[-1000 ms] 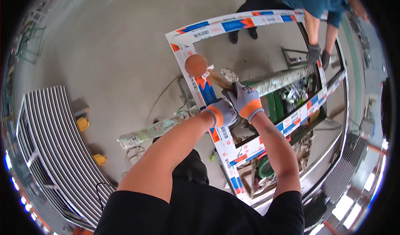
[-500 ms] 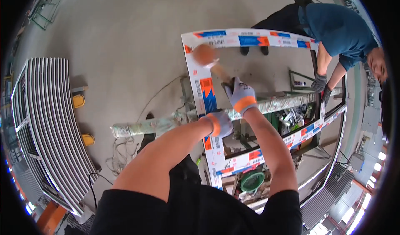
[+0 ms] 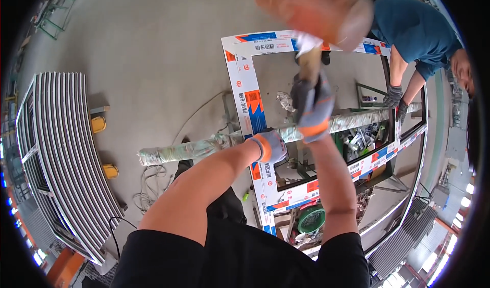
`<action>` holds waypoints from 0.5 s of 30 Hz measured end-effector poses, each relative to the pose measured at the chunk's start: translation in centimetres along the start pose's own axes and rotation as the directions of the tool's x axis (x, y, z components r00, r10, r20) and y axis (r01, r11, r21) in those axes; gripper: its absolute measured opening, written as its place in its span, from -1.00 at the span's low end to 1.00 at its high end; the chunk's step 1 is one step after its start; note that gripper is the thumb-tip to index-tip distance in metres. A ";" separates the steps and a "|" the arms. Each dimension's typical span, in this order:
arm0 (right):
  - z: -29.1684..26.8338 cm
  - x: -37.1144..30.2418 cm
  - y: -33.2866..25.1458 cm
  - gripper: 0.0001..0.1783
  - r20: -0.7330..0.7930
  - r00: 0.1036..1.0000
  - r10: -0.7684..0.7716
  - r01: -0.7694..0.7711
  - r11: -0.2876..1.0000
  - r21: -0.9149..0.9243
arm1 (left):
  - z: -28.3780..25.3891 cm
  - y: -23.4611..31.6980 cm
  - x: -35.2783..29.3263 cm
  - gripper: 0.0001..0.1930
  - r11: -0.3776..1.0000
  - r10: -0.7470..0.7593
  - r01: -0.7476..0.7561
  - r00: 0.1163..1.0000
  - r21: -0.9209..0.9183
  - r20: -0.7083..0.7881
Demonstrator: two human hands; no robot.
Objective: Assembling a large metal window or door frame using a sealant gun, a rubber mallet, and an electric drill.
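Note:
A mallet (image 3: 311, 12) with a large orange-brown head, blurred by motion, is raised above the far side of the frame. My gloved right hand (image 3: 312, 104) is closed around its pale wooden handle. Below it lies a rectangular window frame (image 3: 236, 71) covered in white protective film with blue and orange print. My gloved left hand (image 3: 271, 146) wraps over the frame's left bar, fingers curled to the inner side. Across from me on the right, a co-worker's gloved hands (image 3: 395, 102) rest on the frame's crossbar.
A wrapped support beam (image 3: 178, 153) runs under the frame. Through the opening show a pile of metal parts (image 3: 362, 142) and a green basket (image 3: 310, 219). A stack of long metal profiles (image 3: 66, 150) stands on the left. Cables (image 3: 150, 186) lie on the floor.
My right hand has swung the mallet up and to the right, off the frame's far left corner. My left hand stays on the left bar. The co-worker's hands have barely moved.

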State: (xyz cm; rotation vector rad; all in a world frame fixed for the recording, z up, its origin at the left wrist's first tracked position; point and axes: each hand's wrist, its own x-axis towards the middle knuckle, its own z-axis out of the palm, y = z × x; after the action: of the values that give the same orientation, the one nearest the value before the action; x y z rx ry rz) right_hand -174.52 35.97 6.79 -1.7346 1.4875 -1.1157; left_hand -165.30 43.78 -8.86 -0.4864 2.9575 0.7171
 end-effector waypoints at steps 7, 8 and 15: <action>3.0 -2.8 6.9 -0.53 0.296 0.866 0.404 -0.063 0.673 -0.737 | 1.5 0.2 0.8 -0.71 1.000 0.023 -0.025 0.991 0.010 0.131; 2.7 -3.3 7.3 -0.53 0.279 0.880 0.385 -0.103 0.727 -0.679 | 0.8 0.5 0.9 -0.73 1.000 0.007 -0.007 0.993 -0.002 0.114; -2.3 -15.9 2.9 -0.78 -0.025 0.865 0.501 -0.485 0.825 -0.291 | -0.2 0.2 0.7 -0.67 0.979 -0.084 0.080 0.996 -0.188 -0.010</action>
State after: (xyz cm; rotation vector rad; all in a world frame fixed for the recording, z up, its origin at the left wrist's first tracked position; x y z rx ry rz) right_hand -178.31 51.13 2.01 -1.4047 1.9946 -0.5972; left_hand -165.97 43.65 -8.72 -0.6261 2.8800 0.9920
